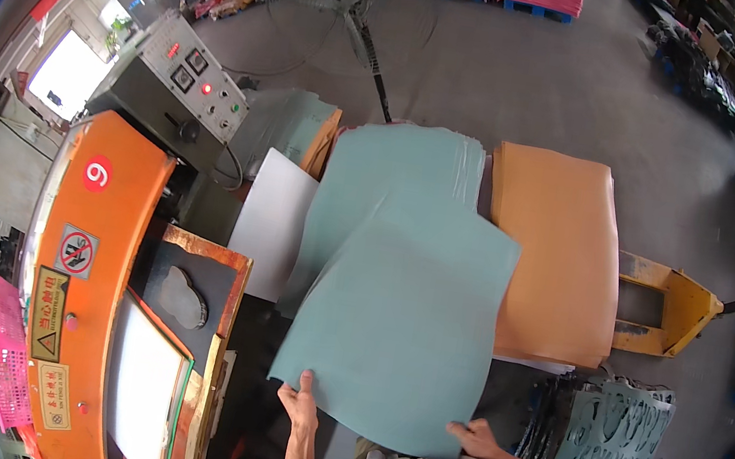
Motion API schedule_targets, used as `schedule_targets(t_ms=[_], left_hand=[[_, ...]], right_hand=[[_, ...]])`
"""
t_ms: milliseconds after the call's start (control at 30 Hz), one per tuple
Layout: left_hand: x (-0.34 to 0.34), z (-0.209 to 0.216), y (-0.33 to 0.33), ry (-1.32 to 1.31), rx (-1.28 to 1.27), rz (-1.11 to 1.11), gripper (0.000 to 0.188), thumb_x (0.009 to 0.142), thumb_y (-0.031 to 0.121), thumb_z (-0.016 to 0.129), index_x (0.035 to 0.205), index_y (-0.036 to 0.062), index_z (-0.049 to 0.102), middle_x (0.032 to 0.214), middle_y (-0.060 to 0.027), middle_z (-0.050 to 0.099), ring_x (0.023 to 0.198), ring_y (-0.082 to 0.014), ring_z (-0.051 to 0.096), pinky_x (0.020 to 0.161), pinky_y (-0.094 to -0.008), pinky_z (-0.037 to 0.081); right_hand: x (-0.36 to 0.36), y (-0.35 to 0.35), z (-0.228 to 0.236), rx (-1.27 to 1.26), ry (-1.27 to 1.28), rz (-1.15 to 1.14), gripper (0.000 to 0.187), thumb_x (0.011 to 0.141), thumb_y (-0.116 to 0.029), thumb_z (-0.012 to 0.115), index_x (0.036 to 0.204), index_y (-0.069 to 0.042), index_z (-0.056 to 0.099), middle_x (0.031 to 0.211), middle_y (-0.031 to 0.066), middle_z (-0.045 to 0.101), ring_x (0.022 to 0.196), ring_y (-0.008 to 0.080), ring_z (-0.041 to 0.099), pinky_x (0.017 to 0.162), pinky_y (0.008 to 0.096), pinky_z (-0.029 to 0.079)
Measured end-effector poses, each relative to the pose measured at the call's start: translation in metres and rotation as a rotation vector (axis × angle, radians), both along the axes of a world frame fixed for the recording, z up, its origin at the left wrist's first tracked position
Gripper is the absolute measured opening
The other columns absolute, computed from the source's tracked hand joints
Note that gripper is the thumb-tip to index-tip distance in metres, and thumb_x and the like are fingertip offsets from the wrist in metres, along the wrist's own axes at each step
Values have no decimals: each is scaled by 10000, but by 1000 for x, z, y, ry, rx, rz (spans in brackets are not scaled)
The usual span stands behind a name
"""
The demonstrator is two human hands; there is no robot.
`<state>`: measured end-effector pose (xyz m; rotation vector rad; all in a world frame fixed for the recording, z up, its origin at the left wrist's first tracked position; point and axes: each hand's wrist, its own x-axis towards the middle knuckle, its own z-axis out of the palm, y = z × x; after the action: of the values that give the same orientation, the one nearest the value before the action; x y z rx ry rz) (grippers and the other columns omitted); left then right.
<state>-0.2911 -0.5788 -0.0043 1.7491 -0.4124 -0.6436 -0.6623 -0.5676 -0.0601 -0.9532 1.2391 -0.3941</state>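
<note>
A large grey-green sheet [401, 320] stretches in front of me, its near edge gripped at both corners. My left hand [300, 402] pinches the near left corner, thumb on top. At the near right corner my right hand [474, 436] is closed on the same sheet. The sheet's far part overlaps a stack of like grey-green sheets [396, 163]. Right of that stack lies a pile of orange sheets [550, 247]. The fingers beneath the sheet are hidden.
An orange machine [108, 219] stands at left, with a control box [196, 76] and a wooden-edged board [212, 254] bearing a dark flat shape [184, 297]. A white sheet [273, 225] leans beside the stack. At right are a yellow pallet jack [683, 315] and cut-out sheet scraps [613, 432].
</note>
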Motion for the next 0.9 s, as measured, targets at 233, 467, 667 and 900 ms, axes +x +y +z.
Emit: schedule_targets(t_ms=[233, 467, 667, 900], left_hand=[[-25, 71, -23, -489, 61, -589, 282, 971, 49, 712, 739, -23, 569, 698, -19, 500, 658, -99, 436, 625, -328, 434], [14, 194, 108, -965, 193, -449, 120, 949, -96, 662, 1051, -70, 721, 962, -162, 735, 791, -244, 696, 701, -341, 521], [93, 179, 336, -759, 394, -25, 307, 1032, 224, 722, 1138, -65, 736, 976, -184, 764, 830, -262, 722, 705, -346, 569], [93, 209, 449, -867, 420, 298, 235, 1040, 200, 653, 1069, -18, 738, 873, -111, 725, 753, -272, 682, 679, -376, 557]], right_hand=[[44, 18, -25, -53, 95, 1189, 755, 995, -655, 523, 1012, 73, 724, 884, 246, 743, 839, 359, 748, 732, 537, 562], [62, -153, 76, -818, 376, 630, 662, 915, -476, 749, 1251, 71, 586, 1249, 282, 643, 1173, 430, 627, 943, 559, 528], [160, -249, 175, -1482, 269, 484, 931, 761, -361, 924, 1480, 9, 462, 1466, 227, 515, 1372, 382, 475, 1153, 511, 403], [291, -160, 72, -855, -162, 1402, 289, 861, -289, 822, 978, -31, 768, 811, 187, 730, 732, 266, 701, 696, 432, 555]])
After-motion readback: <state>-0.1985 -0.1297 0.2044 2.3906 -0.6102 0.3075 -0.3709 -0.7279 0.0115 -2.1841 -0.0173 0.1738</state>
